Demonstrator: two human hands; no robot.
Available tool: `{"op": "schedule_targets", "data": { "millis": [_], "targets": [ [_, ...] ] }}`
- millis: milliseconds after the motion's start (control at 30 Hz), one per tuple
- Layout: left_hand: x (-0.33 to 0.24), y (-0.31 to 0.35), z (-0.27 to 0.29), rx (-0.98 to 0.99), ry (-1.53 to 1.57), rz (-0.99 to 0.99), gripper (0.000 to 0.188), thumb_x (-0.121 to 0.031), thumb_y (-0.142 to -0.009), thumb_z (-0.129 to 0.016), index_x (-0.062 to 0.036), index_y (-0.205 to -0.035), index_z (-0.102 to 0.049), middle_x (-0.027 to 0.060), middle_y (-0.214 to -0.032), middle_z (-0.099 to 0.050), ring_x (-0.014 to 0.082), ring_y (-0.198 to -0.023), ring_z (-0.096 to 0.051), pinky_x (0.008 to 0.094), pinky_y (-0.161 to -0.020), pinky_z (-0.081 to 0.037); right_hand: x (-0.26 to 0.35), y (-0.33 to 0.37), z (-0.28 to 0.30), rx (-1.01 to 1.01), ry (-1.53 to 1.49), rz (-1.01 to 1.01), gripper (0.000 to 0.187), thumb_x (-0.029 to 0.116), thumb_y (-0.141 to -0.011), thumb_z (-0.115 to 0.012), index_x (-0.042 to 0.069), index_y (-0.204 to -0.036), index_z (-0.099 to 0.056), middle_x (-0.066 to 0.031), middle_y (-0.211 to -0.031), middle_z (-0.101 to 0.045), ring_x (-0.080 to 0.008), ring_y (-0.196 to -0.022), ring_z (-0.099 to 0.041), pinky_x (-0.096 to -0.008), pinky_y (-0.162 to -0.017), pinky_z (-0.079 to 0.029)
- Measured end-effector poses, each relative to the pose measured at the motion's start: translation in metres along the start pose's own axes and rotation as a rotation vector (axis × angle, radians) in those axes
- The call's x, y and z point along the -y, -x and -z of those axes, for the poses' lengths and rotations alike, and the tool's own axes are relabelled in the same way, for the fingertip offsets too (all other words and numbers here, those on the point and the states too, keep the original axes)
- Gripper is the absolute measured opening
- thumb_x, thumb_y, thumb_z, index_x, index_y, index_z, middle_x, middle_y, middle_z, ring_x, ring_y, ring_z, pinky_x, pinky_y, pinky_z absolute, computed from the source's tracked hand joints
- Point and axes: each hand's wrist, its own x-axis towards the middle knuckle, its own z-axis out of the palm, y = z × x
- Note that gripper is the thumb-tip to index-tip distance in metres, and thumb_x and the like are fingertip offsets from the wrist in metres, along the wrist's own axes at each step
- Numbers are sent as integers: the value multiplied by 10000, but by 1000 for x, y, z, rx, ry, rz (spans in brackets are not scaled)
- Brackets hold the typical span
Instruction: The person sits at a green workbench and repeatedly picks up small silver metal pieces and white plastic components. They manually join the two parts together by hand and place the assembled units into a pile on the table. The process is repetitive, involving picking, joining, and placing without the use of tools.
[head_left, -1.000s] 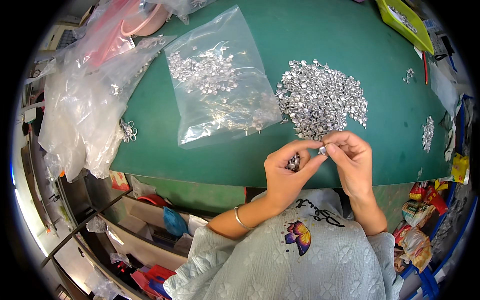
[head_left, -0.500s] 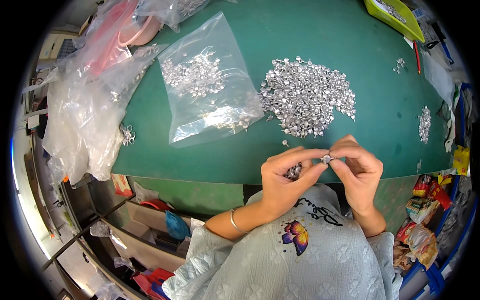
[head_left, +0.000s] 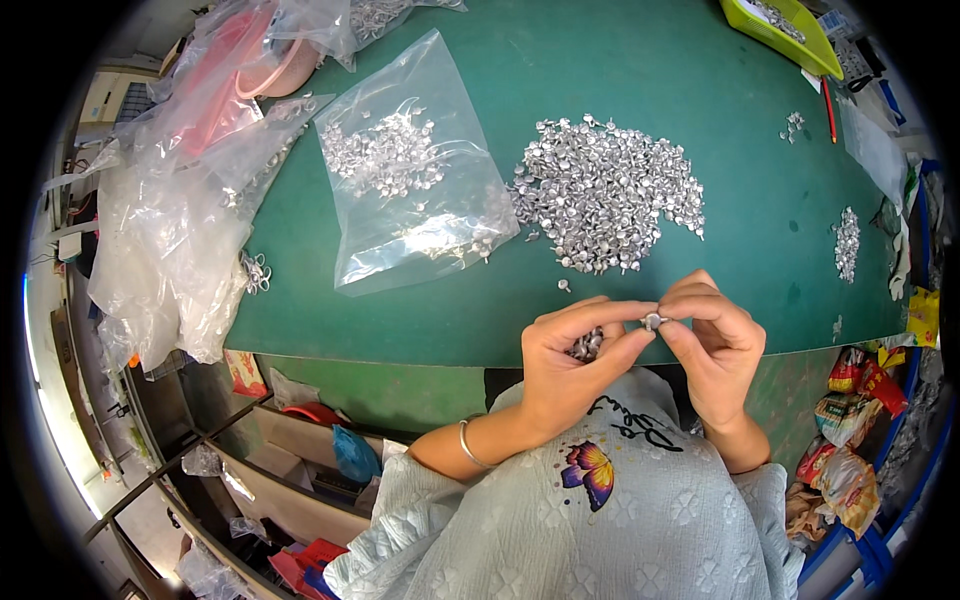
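Over the near edge of the green table, my left hand (head_left: pixel 572 350) and my right hand (head_left: pixel 714 335) meet, pinching one small silvery metal piece (head_left: pixel 652 321) with a round head between their fingertips. Several more such pieces (head_left: pixel 587 344) are cupped in the palm of my left hand. Just beyond my hands lies a large heap of the same metal pieces (head_left: pixel 605 195). A single piece (head_left: pixel 564 286) rests apart, between the heap and my left hand. To the left of the heap, a clear plastic bag (head_left: pixel 415 180) lies flat with more pieces inside.
Crumpled clear bags (head_left: pixel 165 240) and a pink basin (head_left: pixel 280 72) crowd the table's left side. A yellow-green tray (head_left: pixel 785 35), a red pencil (head_left: pixel 830 110) and a small pile of pieces (head_left: pixel 846 245) lie along the right. An open drawer (head_left: pixel 310 470) sits below left.
Both hands keep their pinch on the metal piece, which looks slightly turned. The whole table view has shifted a little to the left.
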Motion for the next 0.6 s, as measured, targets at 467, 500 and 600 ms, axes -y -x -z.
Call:
{"op": "schedule_targets", "data": {
  "millis": [467,500,600],
  "targets": [
    [28,-9,19,-111,25,302,213,-36,-816,-602,-1,-1025,-621,-69,-587,-413,7,-488,-340,168,-431,-246,-47,-53,27,-14,97,-446,96,55,-801,-617,-11,-870,-621,-49,-824,-619,-84,-718,-505,-220,-615,-398],
    [33,-9,21,-119,45,328,215,-42,-819,-604,-2,-1029,-618,-70,-590,-413,8,-487,-339,170,-428,-243,-54,-82,39,-57,53,-392,133,91,-810,-615,-11,-896,-623,-45,-834,-621,-90,-744,-517,-226,-643,-407],
    [34,-9,23,-127,53,402,223,-62,-835,-600,-5,-1051,-603,-73,-601,-403,9,-483,-324,177,-417,-230,-49,-195,65,-209,12,-70,259,151,-830,-601,-32,-1013,-599,-72,-909,-637,-126,-863,-561,-264,-737,-423]
  ]
}}
